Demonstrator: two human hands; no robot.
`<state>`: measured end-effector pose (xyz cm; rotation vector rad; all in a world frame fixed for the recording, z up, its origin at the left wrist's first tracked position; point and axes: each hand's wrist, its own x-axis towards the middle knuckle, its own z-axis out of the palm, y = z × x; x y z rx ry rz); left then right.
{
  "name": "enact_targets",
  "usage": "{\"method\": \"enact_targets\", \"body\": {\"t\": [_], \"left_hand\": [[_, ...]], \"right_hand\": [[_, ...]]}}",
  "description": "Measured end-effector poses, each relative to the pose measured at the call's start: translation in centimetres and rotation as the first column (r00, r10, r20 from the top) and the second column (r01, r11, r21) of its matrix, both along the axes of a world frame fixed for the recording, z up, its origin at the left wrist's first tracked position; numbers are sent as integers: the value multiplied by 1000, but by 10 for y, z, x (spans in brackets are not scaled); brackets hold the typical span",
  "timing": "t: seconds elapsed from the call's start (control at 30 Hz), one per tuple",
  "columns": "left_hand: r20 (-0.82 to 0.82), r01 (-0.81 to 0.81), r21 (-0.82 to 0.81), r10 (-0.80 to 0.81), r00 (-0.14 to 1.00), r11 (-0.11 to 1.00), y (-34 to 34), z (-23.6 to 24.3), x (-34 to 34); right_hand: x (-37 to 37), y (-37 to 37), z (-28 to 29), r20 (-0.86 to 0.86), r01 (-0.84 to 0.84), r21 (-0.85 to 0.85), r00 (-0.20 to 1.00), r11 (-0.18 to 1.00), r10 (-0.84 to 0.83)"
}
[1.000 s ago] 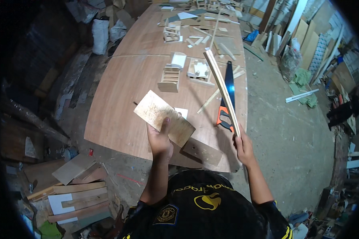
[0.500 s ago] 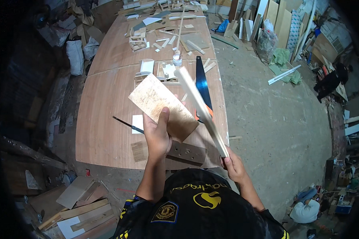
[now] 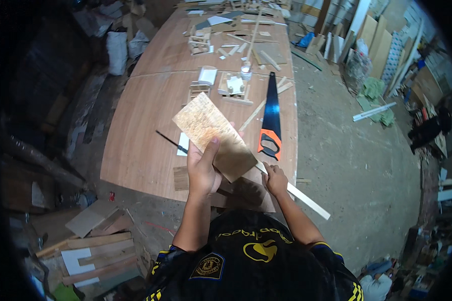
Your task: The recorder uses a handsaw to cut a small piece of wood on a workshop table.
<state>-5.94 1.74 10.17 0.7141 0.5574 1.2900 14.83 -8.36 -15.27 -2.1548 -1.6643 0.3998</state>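
Note:
A pale rectangular wooden board [image 3: 211, 133] is in my left hand [image 3: 202, 170], the thumb lying on its upper face and the other fingers mostly hidden beneath. My right hand [image 3: 275, 179] is closed round a long, light wooden strip [image 3: 309, 200]. One end of that strip meets the board's near right corner; whether they touch I cannot tell. The other end slants down past the table's edge. Beyond my right hand lies a handsaw [image 3: 270, 140] with an orange handle and dark blade. A thin black tool [image 3: 166, 139] rests left of the board, across a white piece [image 3: 183, 144].
The wooden table [image 3: 135, 135] carries small wooden frame models [image 3: 200, 42], a jar [image 3: 246, 70] with a stick in it, and scattered offcuts [image 3: 231, 48]. A small brown wood block [image 3: 181, 178] sits near the front edge. Scrap boards [image 3: 98, 246] pile up at the lower left.
My right hand has moved left and farther from me, toward the board. The strip has swung from raised and pointing away to slanting down rightward. The view has shifted slightly.

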Motion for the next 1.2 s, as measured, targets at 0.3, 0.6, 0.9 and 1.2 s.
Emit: {"method": "enact_targets", "body": {"t": [0.3, 0.6, 0.9, 1.2], "left_hand": [[52, -123, -58, 126, 991, 991, -12, -11, -58], [43, -269, -32, 270, 962, 963, -12, -16, -83], [-45, -208, 0, 207, 977, 978, 12, -45, -74], [-239, 141, 74, -119, 964, 987, -19, -36, -2]], "right_hand": [[-28, 60, -59, 288, -244, 31, 931, 969, 225], [-74, -6, -71, 379, -424, -161, 807, 891, 452], [-59, 4, 31, -928, -116, -20, 371, 993, 25], [-50, 27, 202, -573, 42, 520, 758, 853, 312]]}}
